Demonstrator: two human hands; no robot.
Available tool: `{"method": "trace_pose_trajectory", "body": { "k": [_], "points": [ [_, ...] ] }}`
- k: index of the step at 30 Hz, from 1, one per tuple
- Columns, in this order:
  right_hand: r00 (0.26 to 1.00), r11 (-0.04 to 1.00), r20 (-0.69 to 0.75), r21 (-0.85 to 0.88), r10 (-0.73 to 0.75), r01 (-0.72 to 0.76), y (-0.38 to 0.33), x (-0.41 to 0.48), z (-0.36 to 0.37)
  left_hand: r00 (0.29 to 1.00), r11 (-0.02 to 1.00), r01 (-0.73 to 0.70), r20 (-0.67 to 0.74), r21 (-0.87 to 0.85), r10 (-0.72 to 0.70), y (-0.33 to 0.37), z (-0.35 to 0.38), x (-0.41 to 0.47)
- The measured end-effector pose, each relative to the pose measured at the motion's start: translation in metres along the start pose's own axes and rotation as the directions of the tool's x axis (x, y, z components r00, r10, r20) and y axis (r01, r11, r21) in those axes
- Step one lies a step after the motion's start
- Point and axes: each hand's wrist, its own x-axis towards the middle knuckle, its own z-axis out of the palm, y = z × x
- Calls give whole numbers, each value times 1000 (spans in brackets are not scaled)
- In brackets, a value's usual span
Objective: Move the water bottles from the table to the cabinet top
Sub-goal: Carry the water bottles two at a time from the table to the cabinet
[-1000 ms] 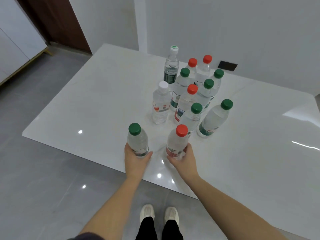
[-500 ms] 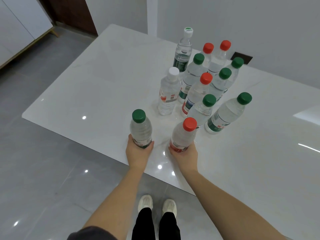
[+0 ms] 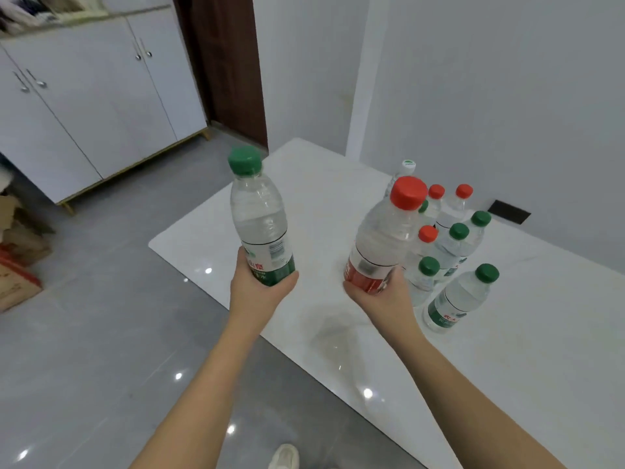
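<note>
My left hand [image 3: 258, 292] grips the base of a green-capped water bottle [image 3: 258, 214], held upright in the air above the table's left edge. My right hand [image 3: 384, 296] grips the base of a red-capped water bottle [image 3: 385, 235], lifted and tilted slightly right. Behind it, several more bottles [image 3: 453, 245] with green, red and white caps stand clustered on the white table [image 3: 338, 184]. One green-capped bottle [image 3: 461, 297] stands apart at the front right of the cluster. The white cabinet [image 3: 94, 96] stands at the upper left, its top [image 3: 84, 15] partly in view.
Grey tiled floor [image 3: 101, 333] lies between the table and the cabinet. Cardboard boxes [image 3: 17, 252] sit on the floor at the far left. A dark wooden door [image 3: 223, 62] is beyond the cabinet. A black socket plate [image 3: 509, 212] is set in the table near the wall.
Both hands have lifted their bottles off the table and raised them. My view has swung left and up, bringing the cabinet into sight.
</note>
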Motion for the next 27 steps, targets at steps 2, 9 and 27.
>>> {"method": "trace_pose_trajectory", "body": {
  "k": [2,9,27],
  "points": [
    [997,999,55,7,-50,50,-29,6,4,998,998,-46,-33,-31,45,18,-15,-2],
    [976,993,184,48,-116,109,-73,30,53,985,989,-109,-145,-95,95,34,-66,6],
    [964,976,212,180,-157,120,-165,97,293,936,976,-219,-286,-16,206,47,-271,134]
  ]
}}
